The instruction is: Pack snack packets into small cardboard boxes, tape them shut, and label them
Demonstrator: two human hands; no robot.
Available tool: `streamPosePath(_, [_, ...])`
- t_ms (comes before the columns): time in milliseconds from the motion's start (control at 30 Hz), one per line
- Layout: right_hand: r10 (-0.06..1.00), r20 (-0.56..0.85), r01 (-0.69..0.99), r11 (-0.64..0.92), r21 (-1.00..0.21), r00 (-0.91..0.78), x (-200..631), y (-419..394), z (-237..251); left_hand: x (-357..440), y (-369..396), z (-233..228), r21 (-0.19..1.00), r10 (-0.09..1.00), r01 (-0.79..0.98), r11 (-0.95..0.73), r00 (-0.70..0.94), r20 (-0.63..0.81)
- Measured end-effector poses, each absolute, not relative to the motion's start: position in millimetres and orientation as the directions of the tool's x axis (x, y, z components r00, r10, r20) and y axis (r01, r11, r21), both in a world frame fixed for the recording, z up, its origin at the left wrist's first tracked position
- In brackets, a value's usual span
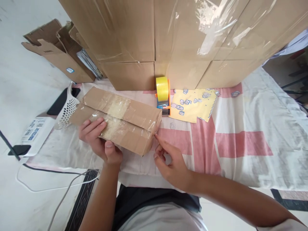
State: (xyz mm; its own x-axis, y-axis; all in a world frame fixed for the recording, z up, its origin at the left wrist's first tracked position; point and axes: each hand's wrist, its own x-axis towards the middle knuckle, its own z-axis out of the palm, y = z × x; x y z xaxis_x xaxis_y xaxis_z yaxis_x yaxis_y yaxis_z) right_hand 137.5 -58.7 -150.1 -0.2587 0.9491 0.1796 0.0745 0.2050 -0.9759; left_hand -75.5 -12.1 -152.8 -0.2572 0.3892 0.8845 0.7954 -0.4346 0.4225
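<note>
My left hand is closed around the near side of a small cardboard box, its thumb low on the front and its fingers on top. Clear tape runs over the box, with a paler worn patch beneath. The box lies tilted, its right end toward me. At that end, the index fingertip of my right hand touches the lower edge. The thumb and other fingers of this hand are bent, apart from the index, with nothing visible between them. Behind the box stands a yellow tape roll in an orange and blue dispenser.
A large taped cardboard box walls off the back. Yellow paper with small stickers lies right of the dispenser. At left are an open carton, a white perforated object, a white box and cables.
</note>
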Motion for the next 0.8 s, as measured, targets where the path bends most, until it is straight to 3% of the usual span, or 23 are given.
streamPosePath(100, [0.952,0.153,0.05,0.172,-0.984,-0.265,138,-53,-151,-76,-13,-153,0.414,0.392,0.816,-0.405,-0.254,0.884])
streamPosePath(300, [0.864,0.031,0.07,0.076,-0.995,-0.502,142,-39,-148,-80,-15,-155,0.395,0.366,0.817,-0.42,-0.246,0.898])
streamPosePath(400, [0.914,0.023,0.106,0.072,-0.992,-0.405,141,-37,-147,-82,-17,-156,0.368,0.336,0.837,-0.404,-0.238,0.911])
streamPosePath(467, [0.932,0.065,0.128,0.118,-0.985,-0.356,140,-36,-149,-84,-18,-156,0.374,0.315,0.834,-0.406,-0.256,0.914])
streamPosePath(533, [0.902,0.112,0.191,0.207,-0.959,-0.418,142,-34,-151,-87,-19,-157,0.389,0.294,0.818,-0.424,-0.282,0.913])
streamPosePath(700, [0.862,0.295,0.399,0.462,-0.792,-0.411,147,-15,-140,-96,-19,-158,0.431,0.28,0.778,-0.458,-0.334,0.9])
streamPosePath(800, [0.837,0.228,0.438,0.469,-0.766,-0.498,138,0,-126,-95,-21,-159,0.45,0.261,0.738,-0.504,-0.366,0.893])
